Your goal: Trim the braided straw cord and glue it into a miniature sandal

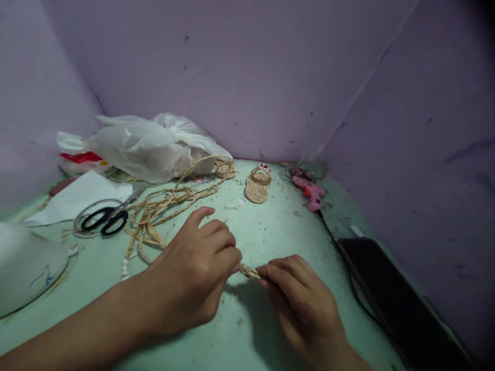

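Observation:
A short stretch of braided straw cord (249, 271) spans the gap between my two hands, low over the table. My left hand (197, 270) pinches its left end, with the index finger lifted away. On the other side, the fingertips of my right hand (305, 299) are closed on the cord. Behind my left hand lies a loose tangle of the same braided cord (174, 198). Farther back is a small woven straw sandal (257, 191) with red and white beads on its strap. A second woven piece (225, 169) rests beside the plastic bag.
Black-handled scissors (112, 219) lie at the left near white paper (83, 196). A white plastic bag (154, 147) leans against the back wall. To the right are a pink glue gun (311, 194) with a black cable and a dark phone-like slab (394, 299).

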{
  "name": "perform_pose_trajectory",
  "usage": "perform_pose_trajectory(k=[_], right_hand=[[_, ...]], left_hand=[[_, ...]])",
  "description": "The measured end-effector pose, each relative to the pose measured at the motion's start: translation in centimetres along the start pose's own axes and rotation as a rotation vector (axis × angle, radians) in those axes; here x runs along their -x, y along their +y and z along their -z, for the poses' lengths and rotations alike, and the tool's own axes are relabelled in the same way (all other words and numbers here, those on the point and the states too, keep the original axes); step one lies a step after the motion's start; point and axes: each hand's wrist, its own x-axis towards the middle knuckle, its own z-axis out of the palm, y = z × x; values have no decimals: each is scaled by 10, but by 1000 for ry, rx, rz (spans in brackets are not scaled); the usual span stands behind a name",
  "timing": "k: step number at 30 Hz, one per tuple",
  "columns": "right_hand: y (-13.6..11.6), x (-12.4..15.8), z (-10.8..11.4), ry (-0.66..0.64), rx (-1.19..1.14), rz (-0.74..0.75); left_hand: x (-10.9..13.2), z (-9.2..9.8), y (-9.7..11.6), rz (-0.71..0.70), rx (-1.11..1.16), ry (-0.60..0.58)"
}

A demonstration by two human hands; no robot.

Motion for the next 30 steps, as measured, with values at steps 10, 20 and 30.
perform_pose_trajectory(k=[10,20,30], right_hand=[[6,1,-2,5,15,-115],[20,10,-5,94,-84,-402],[13,7,-8,176,-104,-380]], left_hand=[[6,-4,-1,46,58,90],[41,-68,28,-204,61,-342],[11,-35,-69,677,-408,-266]])
